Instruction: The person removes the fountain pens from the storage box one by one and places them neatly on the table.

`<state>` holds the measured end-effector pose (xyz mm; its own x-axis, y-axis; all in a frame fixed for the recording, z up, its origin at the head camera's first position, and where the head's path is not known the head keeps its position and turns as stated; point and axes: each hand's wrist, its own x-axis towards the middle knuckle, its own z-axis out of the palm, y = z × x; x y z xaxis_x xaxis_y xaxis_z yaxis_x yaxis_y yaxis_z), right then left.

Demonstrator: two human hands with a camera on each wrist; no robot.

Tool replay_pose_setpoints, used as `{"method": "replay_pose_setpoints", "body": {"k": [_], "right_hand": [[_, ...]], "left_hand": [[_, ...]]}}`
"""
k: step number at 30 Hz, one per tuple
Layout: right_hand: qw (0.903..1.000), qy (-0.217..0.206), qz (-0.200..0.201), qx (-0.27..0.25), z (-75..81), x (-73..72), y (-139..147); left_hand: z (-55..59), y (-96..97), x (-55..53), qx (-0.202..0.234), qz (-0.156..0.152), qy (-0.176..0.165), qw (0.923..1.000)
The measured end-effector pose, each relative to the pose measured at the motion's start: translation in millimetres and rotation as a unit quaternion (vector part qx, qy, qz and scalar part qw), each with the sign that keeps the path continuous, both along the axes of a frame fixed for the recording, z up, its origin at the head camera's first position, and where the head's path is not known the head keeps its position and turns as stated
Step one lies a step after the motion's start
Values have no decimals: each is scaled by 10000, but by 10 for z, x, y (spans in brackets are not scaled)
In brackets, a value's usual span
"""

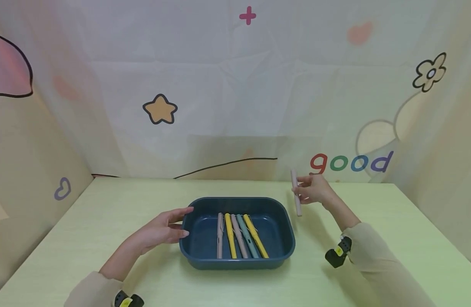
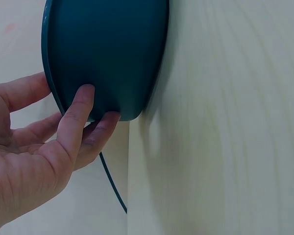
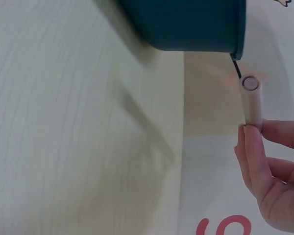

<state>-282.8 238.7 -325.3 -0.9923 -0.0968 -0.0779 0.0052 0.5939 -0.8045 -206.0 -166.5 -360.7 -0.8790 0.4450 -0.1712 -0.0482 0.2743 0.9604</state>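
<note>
A dark blue plastic basin (image 1: 235,264) stands on the table with several clip pens lying side by side in it. They are yellow (image 1: 230,236), pale pinkish and teal (image 1: 247,236). My left hand (image 1: 164,230) holds the basin's left end, with fingertips over the rim and others against its outer wall (image 2: 112,58). To the right of the basin, my right hand (image 1: 313,189) pinches a pale pink pen (image 1: 296,194) between thumb and fingers, raised above the table. The right wrist view shows the round end of this pen (image 3: 251,83) nearest the basin.
A pale wood-grain table (image 1: 143,283) lies under everything. Behind it hangs a printed cloth (image 1: 220,85) with a star, a flower and the word "good". Cloth sides (image 1: 32,170) close in the left and right. Dark wrist devices (image 1: 338,252) sit at both sleeves.
</note>
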Motion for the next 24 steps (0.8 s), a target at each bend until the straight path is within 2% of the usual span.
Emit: {"method": "replay_pose_setpoints", "body": {"k": [5,11,16,24], "right_hand": [[10000,-32,38,-46,-123,-75,28],[9997,-219,-67,131,-207,-114,8],[9997,-216,-57,126,-287,-154,8],[9984,-442,-90,343,-353,-204,-7]], "left_hand": [[10,2,7,9,-2,-14,10000],[10,-6,6,51,-53,-16,10000],[0,-6,4,80,-67,-34,9999],[11,-13,19,79,-93,5,9999]]}}
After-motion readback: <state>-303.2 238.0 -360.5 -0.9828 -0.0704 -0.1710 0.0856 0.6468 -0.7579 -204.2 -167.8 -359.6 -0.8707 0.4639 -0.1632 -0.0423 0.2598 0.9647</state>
